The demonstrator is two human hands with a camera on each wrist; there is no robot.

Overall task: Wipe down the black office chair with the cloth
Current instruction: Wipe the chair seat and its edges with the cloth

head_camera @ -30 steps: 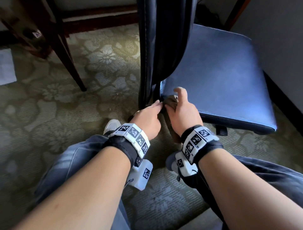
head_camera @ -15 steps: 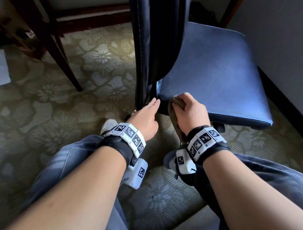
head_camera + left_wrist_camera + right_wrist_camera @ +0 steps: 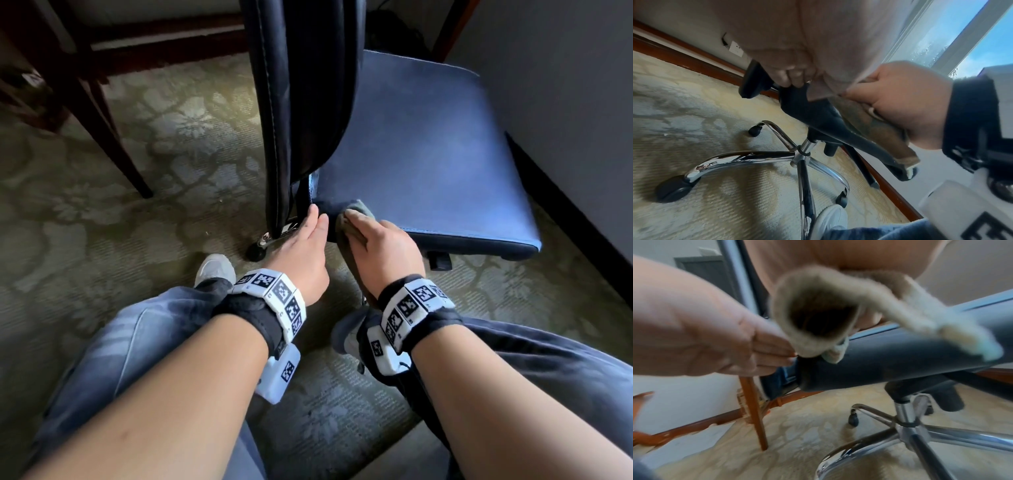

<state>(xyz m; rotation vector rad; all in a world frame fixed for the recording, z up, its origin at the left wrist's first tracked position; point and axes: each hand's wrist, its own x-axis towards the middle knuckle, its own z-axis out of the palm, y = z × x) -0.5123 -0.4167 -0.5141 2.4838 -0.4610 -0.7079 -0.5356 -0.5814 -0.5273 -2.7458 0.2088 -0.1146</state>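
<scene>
Head view: the right hand (image 3: 387, 246) grips the cloth (image 3: 356, 214) against the rear corner of the chair (image 3: 428, 154) seat. The left hand (image 3: 301, 253) rests beside it, fingers straight.

Left wrist view: the cloth (image 3: 875, 126) drapes over the seat edge.

Right wrist view: the left hand (image 3: 701, 337) lies flat, fingertips touching the cloth (image 3: 818, 316).

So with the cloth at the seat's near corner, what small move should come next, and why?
Probably slide the right hand with the cloth along the seat's front edge, away from the backrest. The cloth lies bunched on that corner, and the left hand rests beside it with straight fingers.
</scene>
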